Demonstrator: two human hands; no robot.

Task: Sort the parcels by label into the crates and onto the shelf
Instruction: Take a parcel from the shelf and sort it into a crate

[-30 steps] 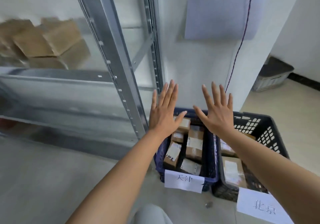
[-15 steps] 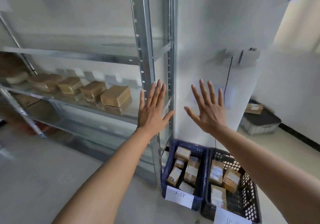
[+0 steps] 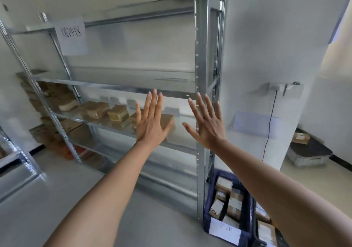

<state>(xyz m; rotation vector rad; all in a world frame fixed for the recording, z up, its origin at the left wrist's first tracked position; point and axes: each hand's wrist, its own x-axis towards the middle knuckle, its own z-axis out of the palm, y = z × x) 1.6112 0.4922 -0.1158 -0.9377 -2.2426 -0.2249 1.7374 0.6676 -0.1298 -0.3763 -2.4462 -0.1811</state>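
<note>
Parcels [image 3: 222, 201] lie nearest, packed in the blue crate [image 3: 208, 206] at the foot of the shelf's upright, with more in the black crate [image 3: 256, 231] just beside it at the right edge. They are small brown cartons with white labels on top; by their look they should be light and stiff, dry cardboard that will not slip, best taken by two opposite side faces so the label stays readable.

Above them both hands are raised, palms forward. The left hand [image 3: 150, 124] has its fingers straight and spread, holding nothing; the right hand [image 3: 207, 126] is the same, empty.

Farther off, a row of boxes [image 3: 106, 110] sits on the middle tier of the shelf [image 3: 114, 83], and stacks fill its blurred left end. A paper sign [image 3: 72, 36] hangs from the top tier. Far right, one parcel rests on a grey bin [image 3: 309, 155] by the wall.
</note>
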